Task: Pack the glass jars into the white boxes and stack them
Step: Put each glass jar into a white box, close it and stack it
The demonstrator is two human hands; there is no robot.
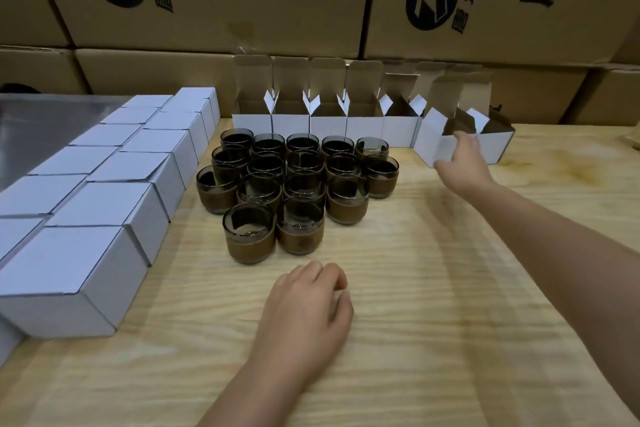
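Right hand is out at the far right, gripping an open box: fingers over the front rim, thumb low on the outside wall (edges are motion-blurred, so grip depth is a guess). Left hand rests on the worktop just in front of the jars, fingers loosely curled, holding nothing. Step in hand looks like fetching a box to load. To do it well: pull the box near the jar cluster with its lid flap standing up and side tabs splayed clear, then have the left hand take a front jar, since the cluster is packed tight and the outer ones come away without knocking neighbours. Lower the jar in upright, tuck the tabs, close the lid, then send it left to the closed boxes. The row of open boxes sits behind the jars, against the brown cartons. Hard to tell: whether the gripped box is empty, as its inside is dark. The box behind it is partly hidden. Jars at the back overlap, so the count is uncertain. The closed boxes run off the frame at the left, and I can't tell how many layers they make.
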